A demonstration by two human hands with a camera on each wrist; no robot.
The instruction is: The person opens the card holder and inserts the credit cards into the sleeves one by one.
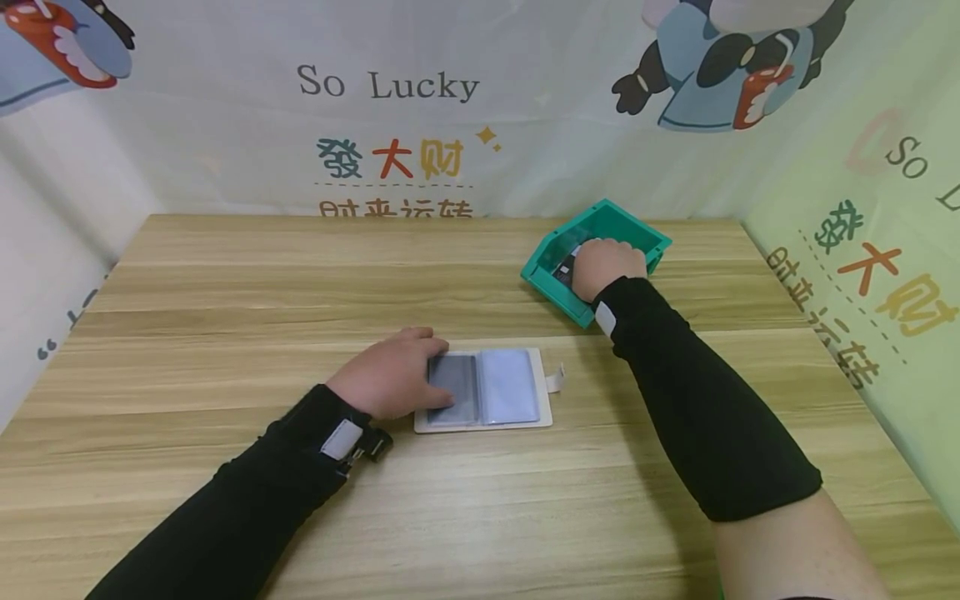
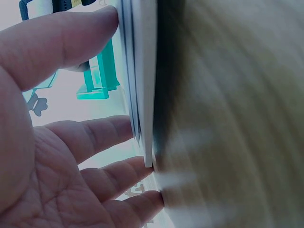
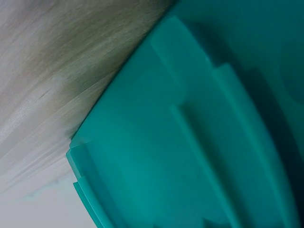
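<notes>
An open card holder (image 1: 508, 387) with a white cover and clear plastic sleeves lies on the table, its strap sticking out to the right. My left hand (image 1: 393, 375) rests at its left side, thumb on the left sleeve. In the left wrist view the fingers of the left hand (image 2: 71, 137) are extended, with tips by the holder's edge (image 2: 145, 85) and the tabletop. Inside a green plastic bin (image 1: 558, 292), farther back to the right, is my right hand (image 1: 609, 265), beside dark card-like items (image 1: 565, 268). Its fingertips are hidden from both views.
The wood-grain table (image 1: 300, 275) ends at a printed cloth backdrop (image 1: 540, 108); more cloth hangs at both sides. The bin wall (image 3: 142, 142) fills much of the right wrist view.
</notes>
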